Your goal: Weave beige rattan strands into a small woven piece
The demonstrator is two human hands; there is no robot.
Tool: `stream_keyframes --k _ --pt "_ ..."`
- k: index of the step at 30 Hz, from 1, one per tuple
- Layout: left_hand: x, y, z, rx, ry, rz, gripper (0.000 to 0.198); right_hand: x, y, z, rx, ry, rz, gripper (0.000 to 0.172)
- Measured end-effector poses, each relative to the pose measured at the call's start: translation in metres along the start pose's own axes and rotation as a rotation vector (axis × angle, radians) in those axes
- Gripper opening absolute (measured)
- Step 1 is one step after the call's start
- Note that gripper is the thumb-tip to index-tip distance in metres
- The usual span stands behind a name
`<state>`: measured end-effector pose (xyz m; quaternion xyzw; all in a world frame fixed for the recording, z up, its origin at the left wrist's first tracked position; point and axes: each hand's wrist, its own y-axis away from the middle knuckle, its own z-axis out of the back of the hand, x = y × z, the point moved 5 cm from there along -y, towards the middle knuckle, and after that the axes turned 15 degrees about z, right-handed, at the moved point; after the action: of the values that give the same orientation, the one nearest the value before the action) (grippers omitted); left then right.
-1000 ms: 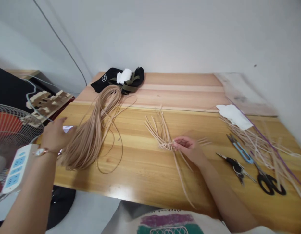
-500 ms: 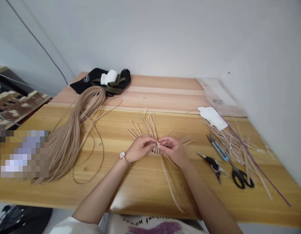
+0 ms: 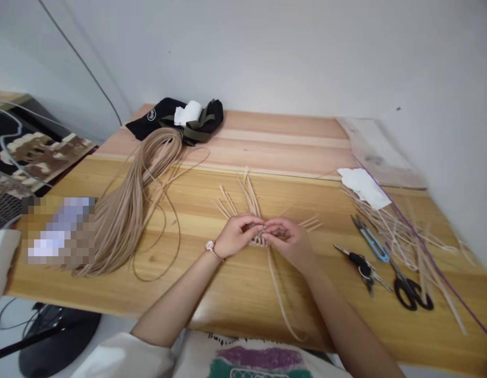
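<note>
A small woven piece of beige cane strips (image 3: 259, 241) is held above the table, its loose strip ends fanning out at the back and to both sides. My left hand (image 3: 243, 233), with a watch on the wrist, pinches it from the left. From the right, my right hand (image 3: 288, 239) pinches it with thumb and forefinger, the fingertips of both hands nearly touching. One long strip (image 3: 280, 294) hangs from the piece towards the table's front edge. My fingers partly hide the weave.
A big bundle of beige strips (image 3: 125, 210) lies left, below a black bag (image 3: 156, 118). On the right are blue thread snips (image 3: 371, 239), black-handled scissors (image 3: 411, 291), keys (image 3: 363, 268), white paper (image 3: 363, 186), loose offcuts (image 3: 396, 236) and a purple strip (image 3: 444, 278).
The view has turned slightly left, shifting the scene to the right. Both hands stay pinched on the woven piece, with small finger movements.
</note>
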<state>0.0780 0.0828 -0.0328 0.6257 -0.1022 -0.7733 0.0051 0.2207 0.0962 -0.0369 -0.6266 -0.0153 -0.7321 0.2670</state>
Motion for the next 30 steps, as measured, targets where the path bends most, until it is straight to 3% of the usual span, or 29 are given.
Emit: stream_keyframes --k 7,13,25,30 --pt "0.0 -0.001 -0.001 -0.042 -0.066 -0.055 0.023 -0.003 0.0 -0.001 0.037 -0.074 -0.029 0.022" --pt "-0.004 0.0 -0.001 0.001 -0.064 -0.1 0.024 -0.007 0.0 -0.002 0.03 -0.151 -0.079 0.022" --pt "0.003 -0.001 -0.002 0.081 0.031 0.056 0.022 -0.008 0.0 -0.002 -0.06 -0.241 -0.168 0.027" --pt "0.006 -0.003 -0.001 0.055 0.065 0.112 0.022 -0.01 0.001 -0.003 -0.058 -0.288 -0.244 0.025"
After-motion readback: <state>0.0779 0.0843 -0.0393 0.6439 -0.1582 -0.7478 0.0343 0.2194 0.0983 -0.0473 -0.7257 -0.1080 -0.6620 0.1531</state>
